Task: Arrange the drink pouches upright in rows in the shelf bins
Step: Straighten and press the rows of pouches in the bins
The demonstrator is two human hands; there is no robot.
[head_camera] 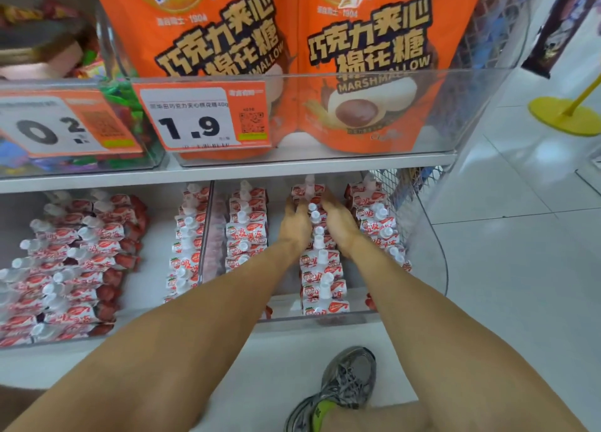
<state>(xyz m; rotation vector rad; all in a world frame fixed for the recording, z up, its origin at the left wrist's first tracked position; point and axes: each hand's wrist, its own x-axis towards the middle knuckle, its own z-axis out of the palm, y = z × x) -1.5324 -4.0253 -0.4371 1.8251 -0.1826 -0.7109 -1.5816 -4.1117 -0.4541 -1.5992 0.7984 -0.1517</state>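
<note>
In right bin (351, 317) | red-white capped pouches (320, 265) upright | hands (294, 225) flanking row

Floor (520, 252): glossy white tiles reflecting overhead light.
Shelving: white shelf board (227, 171); wire mesh side panel (400, 197) at right.
Stand: round yellow base (566, 116) on floor, far right.
</note>
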